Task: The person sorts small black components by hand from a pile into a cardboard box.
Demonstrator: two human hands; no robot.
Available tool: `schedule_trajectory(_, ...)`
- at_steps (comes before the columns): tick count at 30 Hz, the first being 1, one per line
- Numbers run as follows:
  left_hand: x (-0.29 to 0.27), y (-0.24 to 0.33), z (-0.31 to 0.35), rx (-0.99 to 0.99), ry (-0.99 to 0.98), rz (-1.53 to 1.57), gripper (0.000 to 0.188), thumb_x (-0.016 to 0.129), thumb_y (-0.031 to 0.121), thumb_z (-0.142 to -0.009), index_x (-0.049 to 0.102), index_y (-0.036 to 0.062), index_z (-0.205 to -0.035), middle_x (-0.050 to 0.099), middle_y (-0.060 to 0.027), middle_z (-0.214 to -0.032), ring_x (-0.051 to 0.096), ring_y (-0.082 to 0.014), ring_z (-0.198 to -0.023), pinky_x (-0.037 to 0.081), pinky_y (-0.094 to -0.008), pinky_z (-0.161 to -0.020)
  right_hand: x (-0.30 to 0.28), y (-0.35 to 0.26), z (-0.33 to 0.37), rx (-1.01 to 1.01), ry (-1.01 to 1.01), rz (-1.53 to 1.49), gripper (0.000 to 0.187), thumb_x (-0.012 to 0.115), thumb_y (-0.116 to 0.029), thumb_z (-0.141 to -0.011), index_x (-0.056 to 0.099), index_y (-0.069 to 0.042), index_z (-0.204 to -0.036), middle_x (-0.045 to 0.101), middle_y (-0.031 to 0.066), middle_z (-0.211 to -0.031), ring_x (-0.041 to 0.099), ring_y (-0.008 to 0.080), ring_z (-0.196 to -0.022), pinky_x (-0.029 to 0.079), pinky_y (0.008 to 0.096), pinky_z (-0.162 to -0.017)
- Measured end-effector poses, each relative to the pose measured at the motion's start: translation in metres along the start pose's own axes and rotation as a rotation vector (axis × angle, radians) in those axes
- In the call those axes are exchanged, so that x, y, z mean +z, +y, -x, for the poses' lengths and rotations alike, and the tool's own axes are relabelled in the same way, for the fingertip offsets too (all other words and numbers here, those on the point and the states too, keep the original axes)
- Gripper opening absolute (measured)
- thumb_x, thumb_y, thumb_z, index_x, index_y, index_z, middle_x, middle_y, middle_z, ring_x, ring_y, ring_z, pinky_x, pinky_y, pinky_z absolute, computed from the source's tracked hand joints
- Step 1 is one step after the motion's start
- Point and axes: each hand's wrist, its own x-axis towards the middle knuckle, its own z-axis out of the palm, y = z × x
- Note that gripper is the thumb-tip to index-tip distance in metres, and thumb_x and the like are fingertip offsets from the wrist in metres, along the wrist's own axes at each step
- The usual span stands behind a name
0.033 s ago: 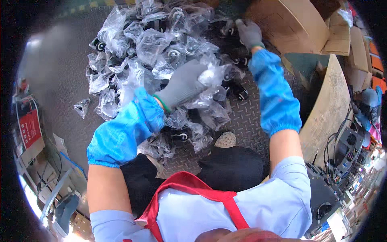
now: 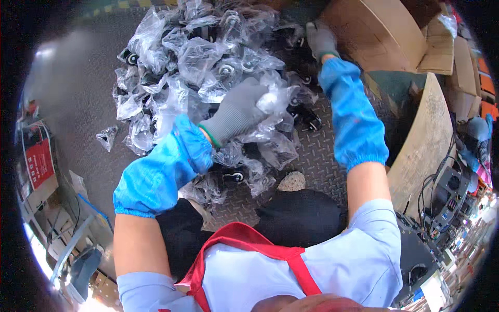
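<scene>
A heap of casters in clear plastic bags lies on the dark diamond-plate floor in front of me; black housings and pale wheel hubs show through. My left hand, in a grey knit glove, is closed on a crumpled clear plastic bag at the heap's near right side. Whether a caster is inside that bag I cannot tell. My right hand, gloved alike, reaches to the far right edge of the heap, beside bare black casters. Its fingertips are blurred and partly hidden, so its grip is unclear.
An open cardboard box stands just right of my right hand. A curved-looking tan board leans farther right, near black equipment with cables. One small bag lies apart at left. A red-and-white carton stands at far left.
My right hand has shifted slightly up and left beside the cardboard box. My left hand keeps its hold on the plastic bag.
</scene>
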Motion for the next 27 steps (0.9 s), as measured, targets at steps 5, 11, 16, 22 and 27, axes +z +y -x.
schedule_trajectory(5,0.004,0.008,-0.004,0.107,0.076,0.003,0.040,0.069,0.031,-0.076,0.064,0.0038,-0.104,0.060,-0.0167,-0.115,0.061,-0.0362,-0.100,0.050,-0.0411,-0.087,0.062,0.082,-0.095,-0.191,-0.020,0.133,0.039,0.055,-0.035,-0.088,0.065,-0.004,-0.109,0.062,0.0204,-0.117,0.057,0.0385,-0.110,0.044,0.0463,-0.093)
schedule_trajectory(11,-0.010,0.007,0.016,-0.072,-0.018,0.081,0.039,0.070,0.030,-0.074,0.064,0.0074,-0.105,0.065,-0.0148,-0.107,0.063,-0.0341,-0.098,0.050,-0.0412,-0.085,-0.005,-0.020,-0.004,-0.330,-0.565,0.015,0.043,0.063,-0.028,-0.085,0.061,-0.006,-0.121,0.064,0.0121,-0.117,0.063,0.0298,-0.097,0.049,0.0417,-0.089)
schedule_trajectory(16,0.007,0.017,0.009,-0.016,0.081,0.189,0.038,0.070,0.031,-0.075,0.064,0.0114,-0.107,0.067,-0.0142,-0.098,0.064,-0.0337,-0.093,0.051,-0.0419,-0.081,-0.066,-0.007,0.065,-0.071,-0.312,-0.731,0.034,0.061,-0.012,-0.086,0.061,0.003,-0.117,0.066,0.0071,-0.103,0.060,0.0149,-0.090,0.049,0.0289,-0.078)
schedule_trajectory(22,0.007,0.027,-0.014,0.044,0.069,0.117,0.052,0.071,0.035,-0.075,0.057,0.0134,-0.120,0.065,-0.0177,-0.105,0.063,-0.0385,-0.094,0.052,-0.0442,-0.081,-0.118,-0.015,0.086,-0.193,-0.093,-0.766,0.033,0.066,-0.020,-0.087,0.065,0.003,-0.110,0.068,0.0089,-0.094,0.064,0.0155,-0.081,0.052,0.0283,-0.073)
schedule_trajectory(27,-0.024,0.043,-0.039,0.123,0.155,0.200,0.075,0.079,0.034,-0.071,0.044,0.0119,-0.134,0.065,-0.0192,-0.109,0.064,-0.0385,-0.099,0.051,-0.0428,-0.085,-0.117,-0.055,0.140,-0.406,-0.547,-0.797,0.030,0.066,-0.016,-0.085,0.064,0.000,-0.110,0.067,0.0043,-0.101,0.062,0.0143,-0.093,0.049,0.0302,-0.084)
